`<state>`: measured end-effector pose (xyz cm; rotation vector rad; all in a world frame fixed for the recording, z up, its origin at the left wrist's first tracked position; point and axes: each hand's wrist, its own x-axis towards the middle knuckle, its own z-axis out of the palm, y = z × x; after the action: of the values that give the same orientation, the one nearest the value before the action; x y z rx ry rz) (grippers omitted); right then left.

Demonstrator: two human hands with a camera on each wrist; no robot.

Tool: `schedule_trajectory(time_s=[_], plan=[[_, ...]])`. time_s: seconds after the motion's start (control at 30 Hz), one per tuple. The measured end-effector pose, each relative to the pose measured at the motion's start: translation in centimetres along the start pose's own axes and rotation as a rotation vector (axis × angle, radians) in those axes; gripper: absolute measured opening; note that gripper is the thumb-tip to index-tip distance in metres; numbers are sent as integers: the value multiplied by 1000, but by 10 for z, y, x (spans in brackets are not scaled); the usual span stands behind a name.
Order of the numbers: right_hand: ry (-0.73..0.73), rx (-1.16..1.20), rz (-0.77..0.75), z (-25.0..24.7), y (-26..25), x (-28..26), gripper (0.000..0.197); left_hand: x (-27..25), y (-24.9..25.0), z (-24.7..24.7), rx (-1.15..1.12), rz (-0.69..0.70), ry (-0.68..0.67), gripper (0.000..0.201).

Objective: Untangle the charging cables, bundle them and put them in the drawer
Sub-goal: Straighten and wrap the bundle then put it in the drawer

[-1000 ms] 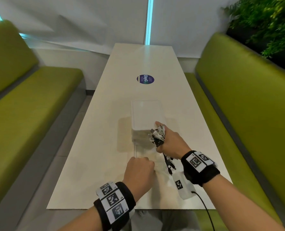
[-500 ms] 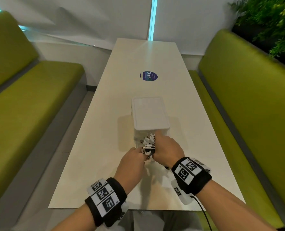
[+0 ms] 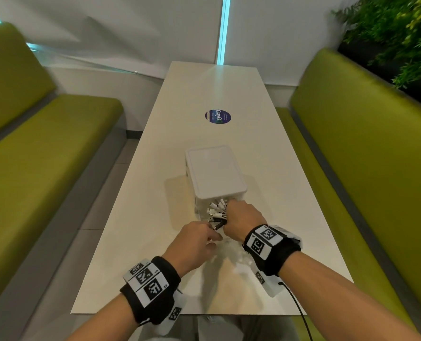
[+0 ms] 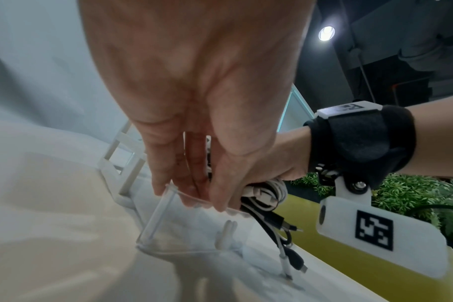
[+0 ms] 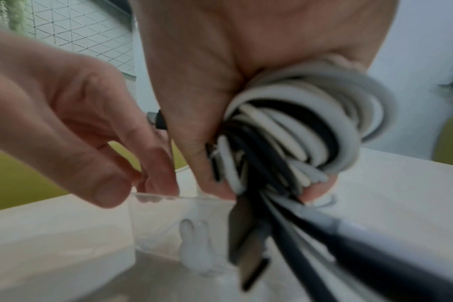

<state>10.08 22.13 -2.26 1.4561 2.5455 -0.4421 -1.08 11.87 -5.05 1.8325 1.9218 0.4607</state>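
A white drawer box (image 3: 214, 173) stands mid-table. Its clear drawer (image 4: 194, 230), with a white rabbit-shaped handle (image 5: 197, 245), is pulled out toward me. My left hand (image 3: 210, 233) pinches the drawer's front rim (image 5: 168, 198) with its fingertips (image 4: 192, 196). My right hand (image 3: 239, 217) grips a coiled bundle of black and white charging cables (image 5: 297, 132) just above the drawer's mouth. Plugs (image 3: 215, 212) stick out of the fist toward the box, and loose ends (image 4: 287, 251) hang down to the table at the drawer's right.
The long white table (image 3: 217, 89) runs away from me with a round blue sticker (image 3: 217, 116) beyond the box. Green benches (image 3: 44, 156) line both sides, and a plant (image 3: 396, 33) stands at the back right.
My right hand has carried the cable bundle from the box's front right corner down to the open drawer. My left hand has moved closer to the box along with the drawer front.
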Motion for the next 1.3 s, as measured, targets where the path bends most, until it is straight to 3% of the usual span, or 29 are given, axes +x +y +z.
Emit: schedule_trajectory(time_s=[0.17,0.37,0.57,0.73,0.87,0.97,1.1,1.3], plan=[[-53,-123,-215,-8,11,0,34,1,-6,4,-49,12,-5,33],[-90,-17,-60,-5,-1,2,36,-1,-14,2,-82,47,-2,36],[-49,52,107,-1,-10,5,20,-5,-16,6,-119,77,32,32],[-9,-67,103,9,-16,8,17,-6,-16,5,-202,54,63,28],[-9,-158,97,19,-20,15,26,-5,-16,2,-220,59,62,26],[-48,-146,133,25,-21,24,32,-5,-16,3,-215,83,91,24],[-103,-62,200,32,-27,37,15,-6,-18,3,-198,124,96,21],[-259,-123,129,36,-27,50,14,-1,-23,4,-328,50,126,24]])
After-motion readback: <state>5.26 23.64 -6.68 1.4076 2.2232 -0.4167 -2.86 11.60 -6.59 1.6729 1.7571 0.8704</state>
